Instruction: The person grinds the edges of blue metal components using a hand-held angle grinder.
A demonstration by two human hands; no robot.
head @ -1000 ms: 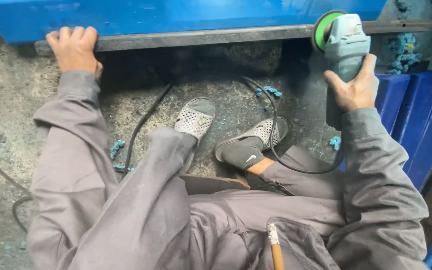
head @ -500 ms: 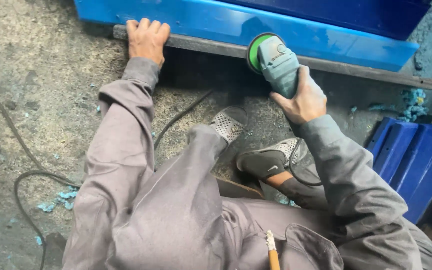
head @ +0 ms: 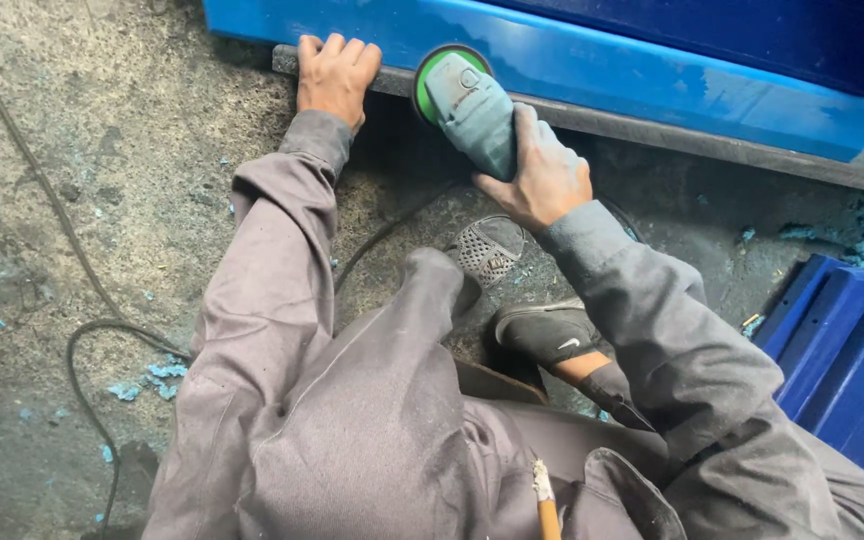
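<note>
Gritty concrete floor (head: 82, 150) — my left hand (head: 334, 75) braces flat on the dark rail (head: 652, 130) under the blue panel (head: 592, 60); right hand (head: 542, 180) grips the grinder (head: 467, 105), disc apparently touching. Keep pressure light — steady.

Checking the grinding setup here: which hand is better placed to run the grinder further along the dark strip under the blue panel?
Probably the right hand: it already grips the grinder at the strip. The left hand lies flat on the strip's end.
</note>
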